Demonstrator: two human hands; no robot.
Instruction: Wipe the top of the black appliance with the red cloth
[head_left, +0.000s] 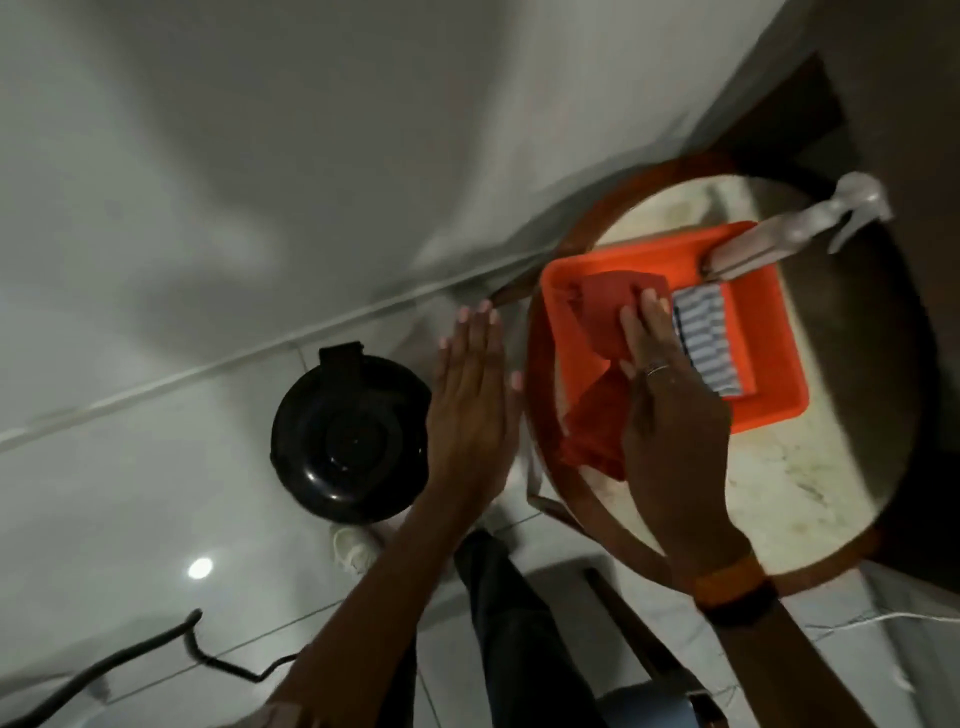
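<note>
The black appliance (349, 435), round with a glossy domed top, stands on the white tiled floor left of a round table. The red cloth (602, 332) lies crumpled in an orange tray (769, 332) and hangs over the tray's near-left edge. My right hand (670, 410) rests flat on the cloth with fingers pressing it; whether it grips is unclear. My left hand (470, 410) hovers open, fingers together and extended, between the appliance and the table edge, holding nothing.
The round table (779, 467) has a marble top and a brown wooden rim. In the tray lie a striped blue-white cloth (709, 343) and a clear spray bottle (795, 234). A black cable (156, 644) runs over the floor. My white shoe (356, 545) is near the appliance.
</note>
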